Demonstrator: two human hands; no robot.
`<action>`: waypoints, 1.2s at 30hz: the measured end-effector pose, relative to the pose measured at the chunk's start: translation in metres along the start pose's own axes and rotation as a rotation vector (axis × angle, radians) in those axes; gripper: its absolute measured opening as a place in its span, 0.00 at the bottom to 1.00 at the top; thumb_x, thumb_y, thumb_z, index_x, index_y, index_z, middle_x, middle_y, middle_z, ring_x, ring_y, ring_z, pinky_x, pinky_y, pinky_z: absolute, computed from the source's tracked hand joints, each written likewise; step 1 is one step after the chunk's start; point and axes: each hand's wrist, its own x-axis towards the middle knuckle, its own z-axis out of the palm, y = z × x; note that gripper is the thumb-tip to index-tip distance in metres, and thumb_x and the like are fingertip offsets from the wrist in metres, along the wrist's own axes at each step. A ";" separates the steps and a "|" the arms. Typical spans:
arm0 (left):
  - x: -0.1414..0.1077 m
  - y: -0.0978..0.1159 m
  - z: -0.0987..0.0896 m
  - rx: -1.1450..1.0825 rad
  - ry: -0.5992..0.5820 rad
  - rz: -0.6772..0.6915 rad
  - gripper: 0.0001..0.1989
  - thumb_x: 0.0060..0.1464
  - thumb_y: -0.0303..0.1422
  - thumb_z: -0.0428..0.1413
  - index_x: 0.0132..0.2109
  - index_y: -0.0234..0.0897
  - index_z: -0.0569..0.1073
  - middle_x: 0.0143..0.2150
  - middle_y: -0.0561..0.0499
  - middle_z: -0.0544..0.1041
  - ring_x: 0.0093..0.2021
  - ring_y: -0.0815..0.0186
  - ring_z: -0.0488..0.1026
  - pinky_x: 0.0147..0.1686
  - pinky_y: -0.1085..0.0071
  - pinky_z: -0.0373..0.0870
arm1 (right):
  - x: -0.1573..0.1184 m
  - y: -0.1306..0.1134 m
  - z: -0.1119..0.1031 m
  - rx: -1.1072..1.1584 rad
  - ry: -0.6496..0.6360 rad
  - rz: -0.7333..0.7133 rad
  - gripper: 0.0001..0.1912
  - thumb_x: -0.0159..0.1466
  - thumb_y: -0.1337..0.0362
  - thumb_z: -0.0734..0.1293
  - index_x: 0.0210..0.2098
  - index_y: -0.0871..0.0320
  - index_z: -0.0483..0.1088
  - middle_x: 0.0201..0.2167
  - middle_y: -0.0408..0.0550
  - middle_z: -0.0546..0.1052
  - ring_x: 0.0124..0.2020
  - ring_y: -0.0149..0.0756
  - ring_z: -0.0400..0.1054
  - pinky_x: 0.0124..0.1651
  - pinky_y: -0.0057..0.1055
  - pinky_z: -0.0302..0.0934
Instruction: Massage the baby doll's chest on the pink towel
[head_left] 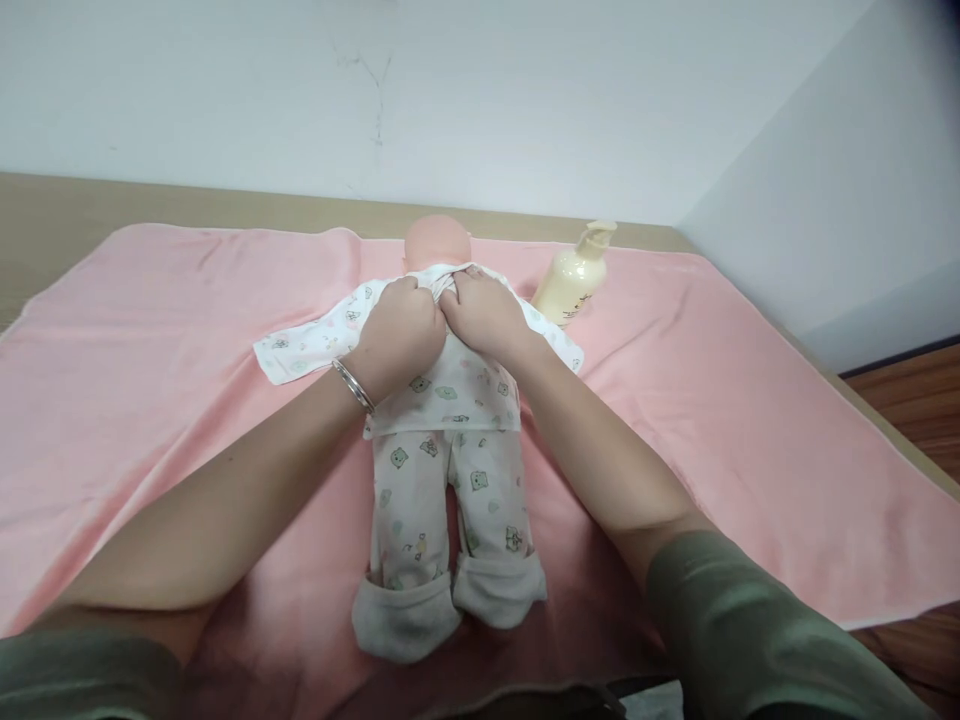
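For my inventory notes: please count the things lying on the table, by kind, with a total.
Pink towel: 1
Baby doll: 1
Printed doll top, gripped at the collar by the left hand and right hand: 1
Printed trousers: 1
Grey socks: 2
Pump bottle: 1
Total: 7

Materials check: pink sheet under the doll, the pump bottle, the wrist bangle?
Pink sheet: looks like soft matte terry or fleece cloth; it wrinkles and has a stitched edge. Pump bottle: probably smooth cream plastic with a slight sheen. Bangle on the left hand: seems polished silvery metal, given its bright glints.
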 end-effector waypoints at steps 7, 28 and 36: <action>0.002 -0.006 0.005 -0.066 0.037 -0.006 0.16 0.64 0.27 0.42 0.36 0.33 0.74 0.41 0.37 0.73 0.47 0.53 0.70 0.53 0.54 0.71 | -0.010 -0.012 -0.016 -0.111 -0.010 0.030 0.19 0.74 0.67 0.52 0.45 0.63 0.74 0.42 0.60 0.80 0.42 0.48 0.76 0.43 0.38 0.65; 0.013 -0.020 0.025 -0.154 0.118 -0.068 0.16 0.65 0.37 0.44 0.48 0.36 0.73 0.52 0.36 0.77 0.58 0.47 0.70 0.63 0.49 0.65 | 0.008 0.005 0.011 0.076 0.034 0.029 0.26 0.75 0.62 0.49 0.59 0.67 0.70 0.63 0.64 0.74 0.67 0.51 0.65 0.73 0.50 0.54; 0.007 -0.017 0.011 -0.104 -0.012 -0.036 0.19 0.67 0.37 0.42 0.55 0.34 0.72 0.57 0.34 0.74 0.61 0.45 0.69 0.62 0.47 0.66 | 0.011 0.007 0.016 0.085 0.051 0.016 0.28 0.75 0.62 0.48 0.65 0.70 0.66 0.67 0.67 0.70 0.70 0.54 0.63 0.74 0.53 0.51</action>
